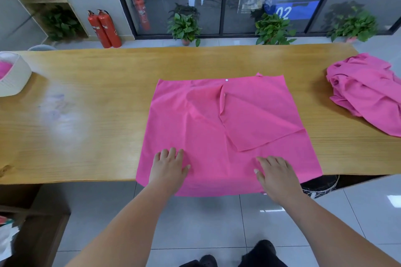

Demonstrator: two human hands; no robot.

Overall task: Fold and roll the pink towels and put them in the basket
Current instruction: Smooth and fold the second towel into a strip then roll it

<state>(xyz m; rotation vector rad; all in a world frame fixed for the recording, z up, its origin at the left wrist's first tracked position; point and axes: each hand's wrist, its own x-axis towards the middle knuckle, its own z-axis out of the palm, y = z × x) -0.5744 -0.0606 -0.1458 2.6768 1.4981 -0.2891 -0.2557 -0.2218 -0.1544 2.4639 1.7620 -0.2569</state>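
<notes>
A pink towel [217, 132] lies spread on the wooden table [97, 93], its near edge hanging over. The left hand [168, 169] and right hand [275, 176] press flat on it, fingers straight. A white basket [13, 80] sits far left of the towel, and a pile of pink towels [364, 91] lies to its right.

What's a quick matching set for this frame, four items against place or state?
Items:
1. spread towel
2. towel pile
3. basket
4. fire extinguishers

Places/states:
A. standing on the floor beyond the table, by the wall
B. crumpled at the right end of the table
C. at the left end of the table, something pink inside
D. laid out at the centre with one corner folded over, left hand and right hand flat on its near part

Pairs: 1-D, 2-B, 3-C, 4-A
</notes>
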